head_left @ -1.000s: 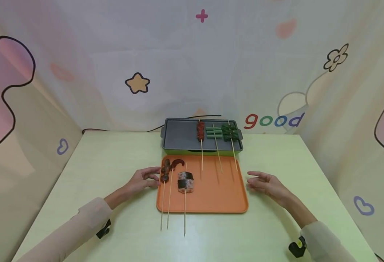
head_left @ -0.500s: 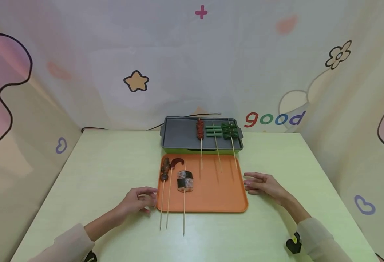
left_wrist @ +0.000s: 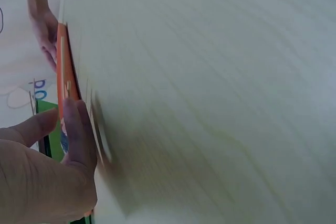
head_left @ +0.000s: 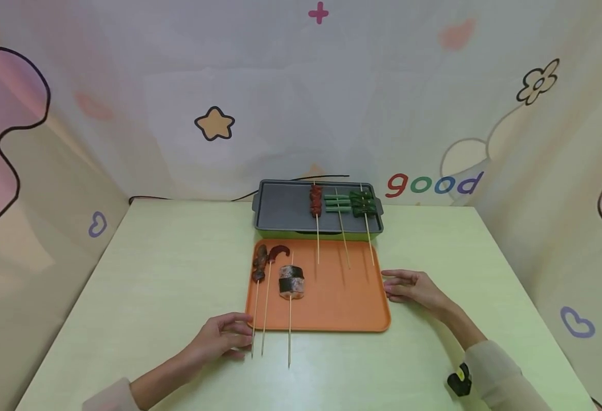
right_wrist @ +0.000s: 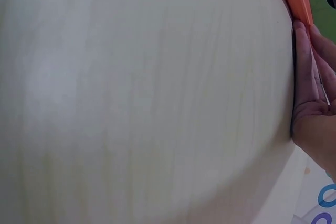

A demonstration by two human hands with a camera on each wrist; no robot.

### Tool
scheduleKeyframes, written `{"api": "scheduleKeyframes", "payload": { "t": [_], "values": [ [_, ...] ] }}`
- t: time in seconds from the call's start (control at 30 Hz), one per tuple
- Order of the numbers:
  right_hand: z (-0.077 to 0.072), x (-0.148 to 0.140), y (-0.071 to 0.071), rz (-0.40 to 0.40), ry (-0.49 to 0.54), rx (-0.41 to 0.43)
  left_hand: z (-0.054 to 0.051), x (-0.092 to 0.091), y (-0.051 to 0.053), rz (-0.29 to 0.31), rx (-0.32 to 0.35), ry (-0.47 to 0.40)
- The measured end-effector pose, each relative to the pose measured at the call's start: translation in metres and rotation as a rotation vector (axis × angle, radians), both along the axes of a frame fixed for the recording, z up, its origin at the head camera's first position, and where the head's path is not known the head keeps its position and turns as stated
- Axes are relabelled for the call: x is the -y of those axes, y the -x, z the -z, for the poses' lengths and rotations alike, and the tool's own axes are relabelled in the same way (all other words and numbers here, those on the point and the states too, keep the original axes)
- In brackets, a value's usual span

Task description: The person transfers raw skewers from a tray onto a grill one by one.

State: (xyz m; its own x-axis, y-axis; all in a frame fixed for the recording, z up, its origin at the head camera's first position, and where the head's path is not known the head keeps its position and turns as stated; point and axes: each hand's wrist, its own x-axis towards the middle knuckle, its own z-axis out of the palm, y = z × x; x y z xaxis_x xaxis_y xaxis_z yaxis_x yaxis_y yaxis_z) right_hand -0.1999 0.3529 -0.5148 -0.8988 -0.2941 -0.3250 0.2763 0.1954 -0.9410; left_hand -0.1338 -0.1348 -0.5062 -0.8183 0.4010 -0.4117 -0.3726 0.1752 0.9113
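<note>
My left hand [head_left: 217, 342] is at the front left corner of the orange tray [head_left: 339, 308], beside the lower end of the brown-meat skewer [head_left: 258, 265]. In the left wrist view its thumb and fingers stand apart; whether they touch the stick is unclear. My right hand [head_left: 415, 290] rests against the tray's right edge with fairly straight fingers, seen also in the right wrist view. To the right of the brown-meat skewer lie a skewer with a dark red curled piece [head_left: 279, 252] and a skewer with a black-banded, pale roll [head_left: 291, 282].
Behind the tray stands a grey-topped grill pan [head_left: 282, 206]. On its right half lie a red meat skewer [head_left: 315, 201], a green-stalk skewer [head_left: 338, 203] and a leafy green skewer [head_left: 362, 204], their sticks reaching over the tray. A printed curtain [head_left: 270, 85] hangs behind.
My left hand has slid from the tray's upper left side toward me, down to its front left corner. My right hand has moved slightly left onto the tray's edge. The skewers keep their places.
</note>
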Motion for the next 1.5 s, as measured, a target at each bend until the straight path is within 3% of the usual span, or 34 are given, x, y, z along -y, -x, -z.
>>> {"api": "scheduleKeyframes", "payload": {
  "t": [0.27,0.5,1.17,1.4,1.5],
  "values": [
    [0.0,-0.001,-0.001,-0.03,-0.021,-0.021,-0.005,-0.008,-0.001,-0.066,0.04,-0.029],
    [0.001,-0.003,-0.005,-0.01,-0.112,-0.057,-0.004,-0.008,0.002,-0.061,0.048,-0.047],
    [0.002,-0.004,-0.006,-0.013,-0.061,-0.048,-0.003,0.007,-0.005,-0.095,0.123,-0.07],
    [0.003,-0.004,-0.006,-0.015,-0.039,-0.049,-0.007,0.019,0.002,-0.107,0.088,-0.057],
    [0.004,-0.003,-0.006,-0.013,-0.023,-0.037,-0.009,0.022,0.01,-0.163,0.084,-0.048]
  ]
}}
